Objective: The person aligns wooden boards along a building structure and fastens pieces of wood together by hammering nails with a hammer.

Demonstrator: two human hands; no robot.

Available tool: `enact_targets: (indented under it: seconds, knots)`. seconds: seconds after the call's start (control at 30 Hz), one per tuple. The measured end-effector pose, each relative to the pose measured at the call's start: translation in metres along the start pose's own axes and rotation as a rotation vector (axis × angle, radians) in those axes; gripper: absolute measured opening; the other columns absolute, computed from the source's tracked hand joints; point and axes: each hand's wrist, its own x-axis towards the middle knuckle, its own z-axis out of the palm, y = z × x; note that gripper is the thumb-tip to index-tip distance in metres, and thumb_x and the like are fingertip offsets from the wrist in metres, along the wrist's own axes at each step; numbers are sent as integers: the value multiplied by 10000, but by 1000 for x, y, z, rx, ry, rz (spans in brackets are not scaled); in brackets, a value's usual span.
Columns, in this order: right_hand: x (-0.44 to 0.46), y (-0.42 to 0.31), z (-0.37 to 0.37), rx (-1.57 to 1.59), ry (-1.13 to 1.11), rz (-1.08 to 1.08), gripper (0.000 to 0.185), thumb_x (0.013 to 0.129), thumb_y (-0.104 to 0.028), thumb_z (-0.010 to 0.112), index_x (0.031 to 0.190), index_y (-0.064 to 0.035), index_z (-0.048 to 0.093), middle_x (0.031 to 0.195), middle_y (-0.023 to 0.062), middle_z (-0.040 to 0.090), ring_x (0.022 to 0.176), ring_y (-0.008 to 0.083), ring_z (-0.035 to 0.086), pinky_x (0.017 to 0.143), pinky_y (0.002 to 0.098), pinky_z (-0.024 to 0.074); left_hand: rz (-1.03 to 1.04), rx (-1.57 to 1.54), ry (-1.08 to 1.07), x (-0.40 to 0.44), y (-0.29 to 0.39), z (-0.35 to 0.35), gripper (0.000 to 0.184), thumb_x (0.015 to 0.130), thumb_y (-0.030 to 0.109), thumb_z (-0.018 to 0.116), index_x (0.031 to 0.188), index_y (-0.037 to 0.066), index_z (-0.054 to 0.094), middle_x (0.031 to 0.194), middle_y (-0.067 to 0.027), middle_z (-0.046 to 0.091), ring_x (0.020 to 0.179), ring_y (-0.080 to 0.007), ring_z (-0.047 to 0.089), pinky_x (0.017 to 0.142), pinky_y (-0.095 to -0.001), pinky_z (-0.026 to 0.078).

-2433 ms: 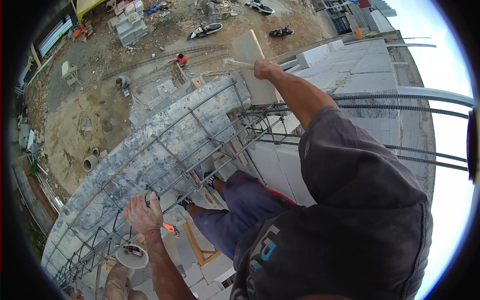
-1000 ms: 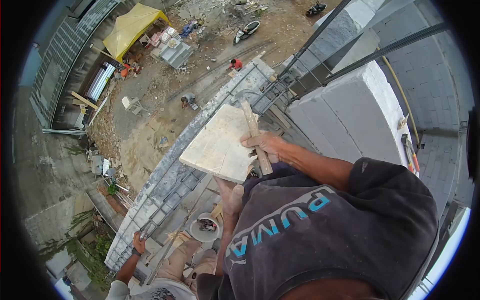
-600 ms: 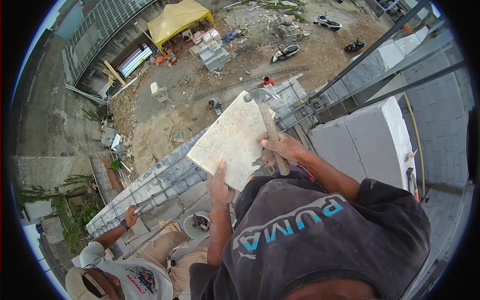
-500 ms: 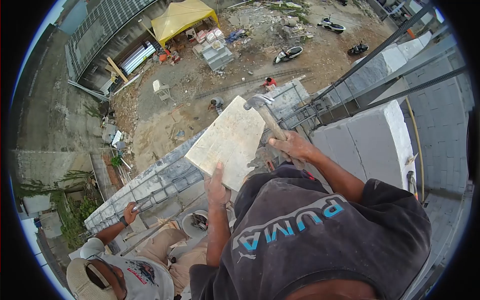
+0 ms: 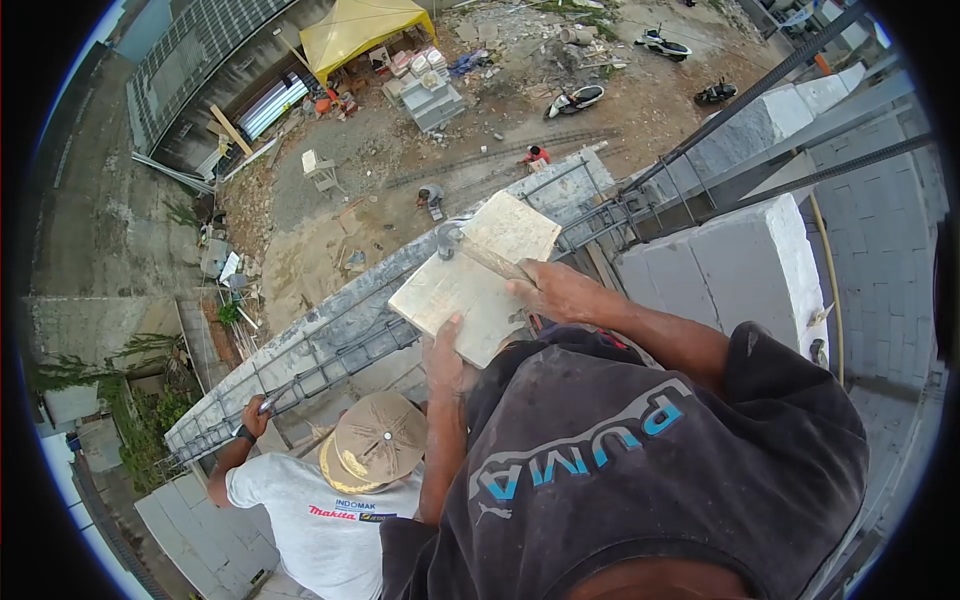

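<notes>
My left hand (image 5: 449, 358) grips the lower left edge of a flat, pale cream board (image 5: 460, 296), its thumb or a finger lying on the top face. In my right hand (image 5: 553, 290) is the wooden handle of a hammer (image 5: 488, 258). The hammer lies across the board, its metal head (image 5: 449, 240) at or just over the far left edge; I cannot tell whether it touches. The board is held in front of my body, above a wall top with rebar. One lower corner of it looks ragged.
A co-worker in a cap (image 5: 378, 440) is close at my left, a hand (image 5: 257, 415) by the rebar cage (image 5: 330, 365). White blocks (image 5: 715, 270) stand at my right. Thick bars (image 5: 760, 95) slant overhead. Far below are people, motorbikes and a yellow canopy (image 5: 365, 35).
The hammer has swung left and down, from beyond the board's right corner to across its face. The board has turned and shifted slightly right. The co-worker's capped head has moved right, beside my left arm.
</notes>
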Motion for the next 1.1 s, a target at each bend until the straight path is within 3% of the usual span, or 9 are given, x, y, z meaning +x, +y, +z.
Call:
enact_targets:
  seconds: [0.23,0.33,0.43,0.6,0.67,0.73,0.83,1.0,1.1]
  knots:
    - [-27,-24,-29,276,369,-99,476,1027,-405,484,1081,62,561,916,303,642,874,464,633,774,508,467,61,17,10,-11,0,-4,592,935,87,579,1468,-17,345,1370,-216,534,1212,-349,595,994,-485,530]
    - [-20,-13,-18,-80,158,19,486,1028,-426,484,1070,51,562,870,271,631,815,427,626,753,497,471,25,22,-42,-6,8,15,596,936,82,580,1473,-15,342,1390,-219,520,1231,-351,584,1010,-490,519]
    - [-12,3,-20,-17,78,5,492,1024,-435,491,1071,50,563,869,257,637,817,414,633,761,497,484,93,113,-47,-5,-4,12,594,937,73,579,1473,-21,341,1400,-224,510,1241,-353,576,1018,-488,514]
    - [-44,-32,-51,375,308,21,502,1024,-433,482,1061,61,568,940,293,654,903,438,652,809,510,491,60,89,-24,-6,0,-2,599,937,62,575,1477,-27,332,1406,-225,502,1254,-350,563,1030,-477,505]
    - [-46,-31,-46,307,333,18,499,1024,-433,481,1051,58,568,931,291,648,895,441,642,801,503,486,66,106,-30,-2,2,-2,600,938,61,573,1478,-28,328,1407,-225,501,1255,-346,563,1032,-472,503]
    - [-35,-13,-29,7,277,5,493,1024,-436,485,1047,49,566,892,271,638,849,434,625,775,488,481,25,86,-96,1,13,18,597,940,65,574,1478,-24,330,1410,-217,503,1258,-340,562,1034,-472,500]
    - [-23,8,-25,49,115,28,472,1019,-422,507,1054,47,553,890,279,634,852,435,626,768,501,478,118,180,-140,2,1,17,593,941,75,584,1472,-20,338,1403,-203,512,1248,-329,570,1026,-469,504]
    - [-55,-34,-54,306,381,9,474,1023,-404,496,1044,65,561,946,321,643,927,457,648,814,541,476,91,138,-97,7,1,1,654,925,88,626,1497,-5,323,1450,-209,480,1295,-371,533,1064,-502,484]
    - [-50,-28,-45,140,376,4,470,1025,-403,498,1043,61,568,882,299,642,875,464,643,785,526,478,57,126,-127,7,11,13,649,929,82,624,1498,-3,323,1454,-204,479,1302,-370,527,1063,-506,482]
